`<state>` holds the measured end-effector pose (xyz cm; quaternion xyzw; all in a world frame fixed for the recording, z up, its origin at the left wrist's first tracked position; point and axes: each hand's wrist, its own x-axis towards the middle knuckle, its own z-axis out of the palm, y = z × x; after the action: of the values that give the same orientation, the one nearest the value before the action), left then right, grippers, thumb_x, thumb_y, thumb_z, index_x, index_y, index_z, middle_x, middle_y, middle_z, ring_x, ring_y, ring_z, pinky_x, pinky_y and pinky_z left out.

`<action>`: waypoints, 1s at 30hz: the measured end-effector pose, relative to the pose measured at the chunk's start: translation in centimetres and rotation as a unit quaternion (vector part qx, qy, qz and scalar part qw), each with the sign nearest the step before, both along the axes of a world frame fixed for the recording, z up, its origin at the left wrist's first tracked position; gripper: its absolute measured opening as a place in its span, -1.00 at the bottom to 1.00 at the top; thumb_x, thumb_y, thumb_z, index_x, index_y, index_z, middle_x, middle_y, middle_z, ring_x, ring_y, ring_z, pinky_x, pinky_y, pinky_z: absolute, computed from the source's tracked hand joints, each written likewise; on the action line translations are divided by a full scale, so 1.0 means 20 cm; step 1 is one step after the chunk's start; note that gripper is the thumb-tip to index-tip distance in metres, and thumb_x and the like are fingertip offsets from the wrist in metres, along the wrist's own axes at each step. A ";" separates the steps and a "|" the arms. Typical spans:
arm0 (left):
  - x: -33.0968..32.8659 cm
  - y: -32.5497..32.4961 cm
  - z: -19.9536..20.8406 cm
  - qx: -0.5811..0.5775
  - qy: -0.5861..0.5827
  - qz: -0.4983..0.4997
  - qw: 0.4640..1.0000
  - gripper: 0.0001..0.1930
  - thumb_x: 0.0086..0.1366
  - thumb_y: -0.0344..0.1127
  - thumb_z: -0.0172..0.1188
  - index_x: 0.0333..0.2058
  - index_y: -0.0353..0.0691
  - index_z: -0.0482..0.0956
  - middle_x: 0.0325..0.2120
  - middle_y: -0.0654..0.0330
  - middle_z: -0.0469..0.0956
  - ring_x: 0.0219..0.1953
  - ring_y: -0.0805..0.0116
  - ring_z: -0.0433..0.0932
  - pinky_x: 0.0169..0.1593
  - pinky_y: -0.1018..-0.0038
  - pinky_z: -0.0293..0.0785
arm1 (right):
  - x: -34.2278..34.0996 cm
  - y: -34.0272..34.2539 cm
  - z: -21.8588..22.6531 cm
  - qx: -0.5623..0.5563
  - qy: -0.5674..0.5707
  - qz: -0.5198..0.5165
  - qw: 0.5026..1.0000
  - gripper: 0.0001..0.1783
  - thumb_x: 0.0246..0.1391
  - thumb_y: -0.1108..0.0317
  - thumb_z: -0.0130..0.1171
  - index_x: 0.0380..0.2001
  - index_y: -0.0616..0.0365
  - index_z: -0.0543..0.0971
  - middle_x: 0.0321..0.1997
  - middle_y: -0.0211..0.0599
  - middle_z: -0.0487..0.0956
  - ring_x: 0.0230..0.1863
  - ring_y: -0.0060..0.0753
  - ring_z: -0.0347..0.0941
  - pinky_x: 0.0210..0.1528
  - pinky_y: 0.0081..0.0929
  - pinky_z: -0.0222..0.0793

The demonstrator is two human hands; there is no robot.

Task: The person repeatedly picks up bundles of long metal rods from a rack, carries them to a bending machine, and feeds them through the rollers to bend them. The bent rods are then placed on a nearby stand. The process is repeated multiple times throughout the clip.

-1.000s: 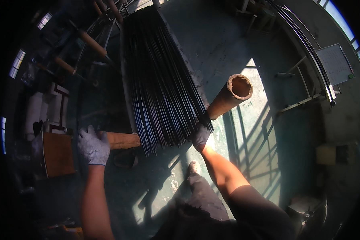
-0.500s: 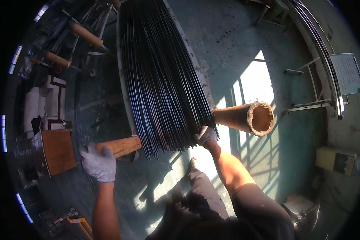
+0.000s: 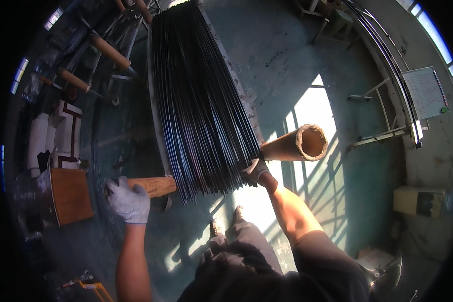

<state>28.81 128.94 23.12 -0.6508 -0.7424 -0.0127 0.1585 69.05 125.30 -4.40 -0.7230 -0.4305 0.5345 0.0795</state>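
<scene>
A wide layer of long, thin black rods (image 3: 201, 110) stretches away from me on a pale-edged trough or table, their near ends uneven. My left hand (image 3: 129, 201), in a whitish knit glove, is closed over the outer end of a brown tube-like post (image 3: 156, 186) left of the rods. My right hand (image 3: 256, 172), gloved too, is closed at the near right corner of the rods, its fingertips partly hidden among them. Just beyond it a hollow brown cardboard tube (image 3: 287, 146) with a ragged rim sticks up from the trough's right edge.
Several brown rolls (image 3: 109, 51) hang on metal frames at the far left. Nearer stands a box with a brown top (image 3: 71, 196). On the right are a metal rack (image 3: 385, 100), a whiteboard (image 3: 425, 93) and a beige box-shaped unit (image 3: 419, 201). Sunlight patches the green floor (image 3: 312, 110).
The view has shifted slightly, so the right tube and rack sit further left. Both of my feet show now. My hands keep nearly the same places by the post and the rods.
</scene>
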 end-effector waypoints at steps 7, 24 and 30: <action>-0.01 -0.07 0.04 0.002 0.002 -0.030 1.000 -0.55 0.25 -0.17 0.42 0.03 -0.32 0.70 0.24 -0.34 0.45 0.29 -0.41 0.51 0.38 -0.10 0.48 | -0.09 -0.15 0.13 0.146 0.105 -0.074 0.981 -0.42 0.45 -0.13 0.17 -0.33 0.24 0.69 -0.52 -0.12 0.65 -0.53 -0.22 0.61 -0.37 -0.24 0.53; 0.31 -1.04 -1.02 -0.530 -0.658 -0.054 0.533 -0.68 0.52 -0.11 0.36 -0.03 -0.28 0.66 -0.11 0.05 0.71 -0.06 0.12 0.71 0.08 0.14 0.66 | -1.04 -3.02 0.82 -0.103 -0.188 -0.265 0.940 -0.32 0.21 -0.22 0.41 -0.07 0.32 0.81 -0.23 0.30 0.76 -0.04 0.26 0.77 0.08 0.02 0.62; 0.66 -1.32 -1.15 -0.535 -0.783 0.260 0.181 -0.90 0.61 -0.37 0.17 -0.14 -0.22 0.47 -0.34 0.00 0.58 -0.26 0.00 0.62 -0.03 -0.06 0.66 | -1.18 -3.64 0.84 -0.137 -0.242 -0.384 0.880 -0.46 0.16 -0.06 0.39 -0.10 0.26 0.80 -0.21 0.21 0.76 -0.02 0.26 0.72 0.15 0.03 0.58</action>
<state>42.01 102.57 0.21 0.0006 -0.4344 -0.0734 -0.8977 45.36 52.52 12.44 -0.9420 -0.0472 0.3245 0.0719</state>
